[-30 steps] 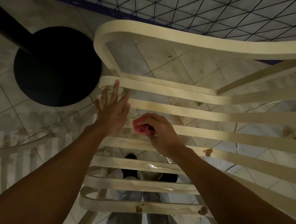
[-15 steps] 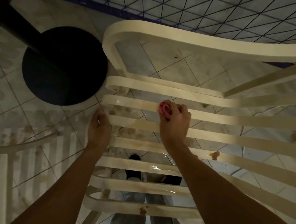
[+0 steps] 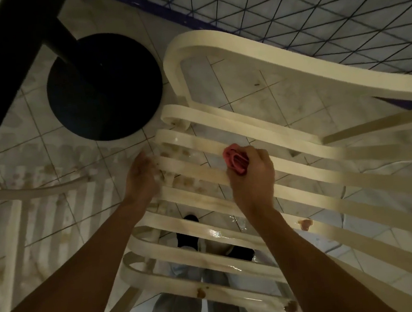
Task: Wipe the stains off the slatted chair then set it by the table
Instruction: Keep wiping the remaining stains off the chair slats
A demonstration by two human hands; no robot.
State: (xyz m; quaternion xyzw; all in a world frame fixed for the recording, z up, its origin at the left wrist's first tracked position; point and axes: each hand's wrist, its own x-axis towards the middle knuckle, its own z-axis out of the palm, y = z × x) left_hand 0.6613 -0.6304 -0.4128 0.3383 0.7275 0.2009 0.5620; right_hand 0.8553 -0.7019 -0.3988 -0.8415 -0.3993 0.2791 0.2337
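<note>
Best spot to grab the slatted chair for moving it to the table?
Take the chair by its broad curved rail, from above, fingers curling through the wide gap beneath it. The slats sit close together and look wet and stained, so probably slippery.

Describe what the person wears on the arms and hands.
Both arms are bare to the frame's edge, no sleeves in view. The left hand and right hand wear no gloves; no watch, bracelet or ring shows in this dim picture.

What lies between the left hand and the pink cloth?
In the head view, stained chair slats run from the left hand to the pink cloth in the right hand; floor tiles show through the gaps.
</note>
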